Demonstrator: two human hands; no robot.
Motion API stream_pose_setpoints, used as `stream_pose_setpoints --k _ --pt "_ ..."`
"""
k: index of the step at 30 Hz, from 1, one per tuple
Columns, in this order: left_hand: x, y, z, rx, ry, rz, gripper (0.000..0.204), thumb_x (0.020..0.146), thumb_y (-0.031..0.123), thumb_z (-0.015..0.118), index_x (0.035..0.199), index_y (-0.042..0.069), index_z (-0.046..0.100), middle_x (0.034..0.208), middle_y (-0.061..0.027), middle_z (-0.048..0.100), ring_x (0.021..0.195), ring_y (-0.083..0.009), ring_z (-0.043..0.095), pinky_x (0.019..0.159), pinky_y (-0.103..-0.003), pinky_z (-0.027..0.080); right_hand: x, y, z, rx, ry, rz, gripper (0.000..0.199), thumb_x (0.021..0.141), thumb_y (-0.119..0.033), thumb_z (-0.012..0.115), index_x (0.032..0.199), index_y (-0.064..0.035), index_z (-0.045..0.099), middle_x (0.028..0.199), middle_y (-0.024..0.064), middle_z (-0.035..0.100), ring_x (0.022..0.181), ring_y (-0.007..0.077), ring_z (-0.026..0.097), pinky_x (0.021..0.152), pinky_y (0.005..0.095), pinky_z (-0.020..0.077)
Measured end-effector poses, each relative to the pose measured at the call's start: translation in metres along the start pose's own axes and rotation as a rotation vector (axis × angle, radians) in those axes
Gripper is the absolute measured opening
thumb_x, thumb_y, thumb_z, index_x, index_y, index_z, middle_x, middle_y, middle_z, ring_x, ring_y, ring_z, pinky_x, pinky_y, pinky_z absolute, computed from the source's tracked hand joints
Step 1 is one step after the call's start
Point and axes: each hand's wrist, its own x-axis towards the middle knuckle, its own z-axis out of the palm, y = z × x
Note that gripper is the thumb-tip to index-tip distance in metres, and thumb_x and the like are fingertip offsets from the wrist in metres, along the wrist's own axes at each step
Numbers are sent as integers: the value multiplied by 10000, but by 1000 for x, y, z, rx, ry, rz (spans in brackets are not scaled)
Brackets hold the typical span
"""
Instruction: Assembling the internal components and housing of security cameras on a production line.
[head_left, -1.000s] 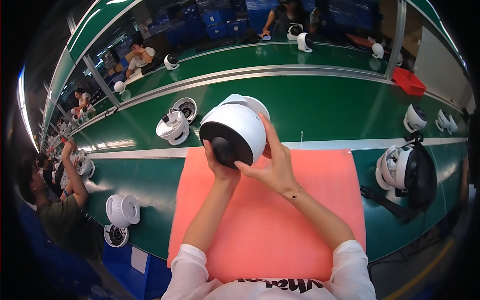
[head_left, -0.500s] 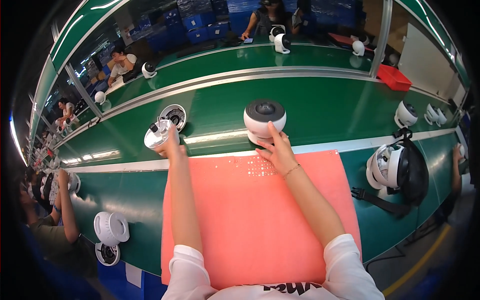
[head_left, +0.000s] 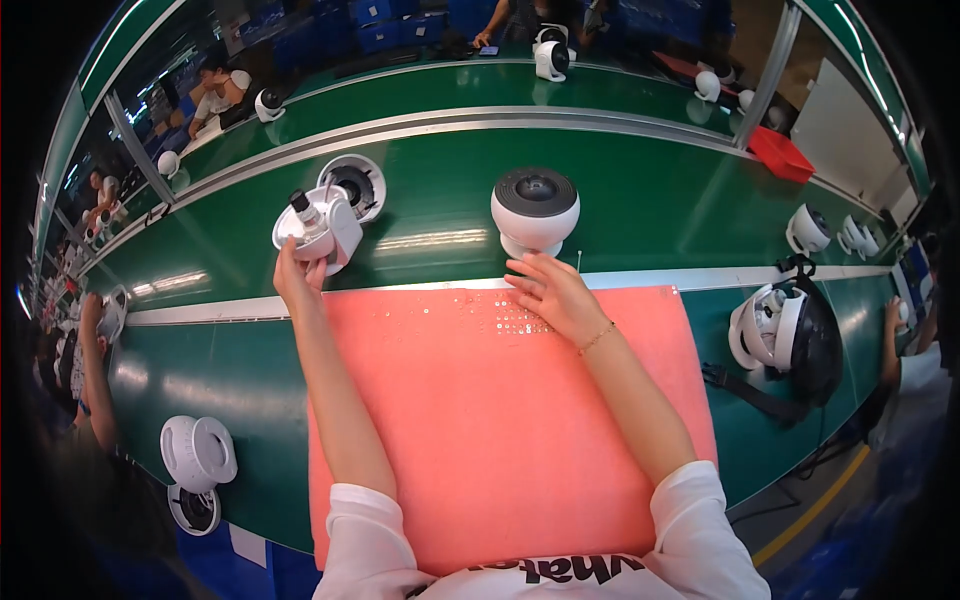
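My left hand (head_left: 299,275) grips the near edge of an opened white housing (head_left: 316,240), with a black-tipped part standing up inside it. Behind that rests a round white shell (head_left: 368,178) with a dark interior, beside the housing. My right hand (head_left: 556,297) is open, fingers spread, over the far edge of the coral mat (head_left: 480,430). Just beyond its fingertips, a round white device (head_left: 537,214) stands upright on its base, its black ringed top facing up. Small shiny screws (head_left: 508,318) lie in rows on the mat beside my right fingers.
A white device with a black bag and strap (head_left: 770,330) is at the right. Stacked white housings (head_left: 198,455) sit at the left edge. A red tray (head_left: 781,155) lies at the far right. A metal rail (head_left: 440,131) crosses behind the green bench; people work around it.
My right hand has drawn back from the round white device toward the mat. My left hand has shifted left on the opened housing, which is now turned and tilted. The whole view has shifted slightly.
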Motion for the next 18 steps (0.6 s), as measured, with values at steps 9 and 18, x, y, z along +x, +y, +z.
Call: stream_pose_setpoints --k 9,18 --pt "-41 56 25 455 -354 -239 582 726 497 523 1072 31 489 687 -156 599 594 -183 604 544 -236 489 -73 -18 57 -1349 -8 -866 631 688 -12 620 1268 -148 416 1230 147 339 1041 296 401 876 383 392" --pt "-84 49 59 463 -592 -238 528 743 514 479 941 41 603 823 -98 622 747 -163 585 639 -271 459 -128 -17 26 -1510 55 -1297 286 524 54 663 744 -92 554 1176 108 439 1053 325 351 936 504 340"
